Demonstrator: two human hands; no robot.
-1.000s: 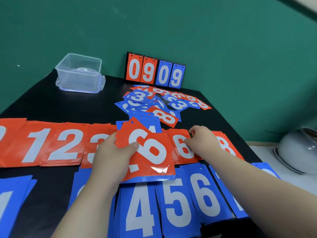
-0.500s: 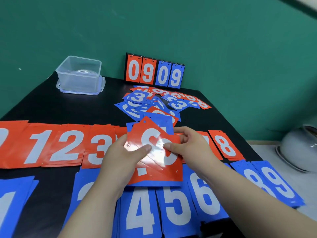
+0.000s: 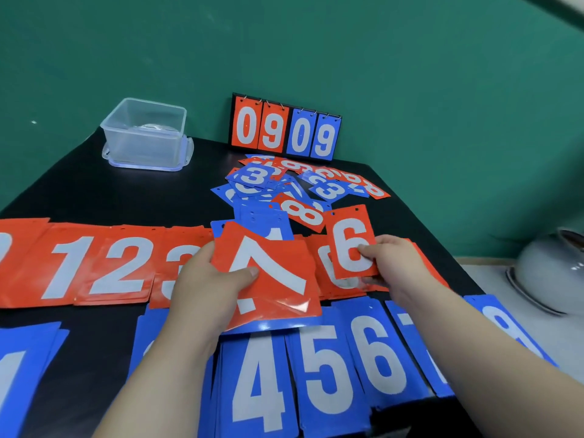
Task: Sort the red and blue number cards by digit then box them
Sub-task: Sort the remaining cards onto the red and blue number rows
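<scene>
You are pinching a red 6 (image 3: 350, 241) in your right hand (image 3: 392, 263), thumb on its face, just over the red 6 pile (image 3: 327, 268). Your left hand (image 3: 205, 282) is gripping a stack (image 3: 275, 279) topped by what is probably a 7, seen askew. Try lowering the card flat, squaring its edges with the pile before letting go. The box (image 3: 145, 134) is sitting well apart, far left.

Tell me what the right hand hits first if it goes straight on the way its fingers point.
The right hand, pinching a red 6 card, points left over the red 6 pile. It would probably first meet the card stack held in the left hand, though depth is unclear.
</scene>
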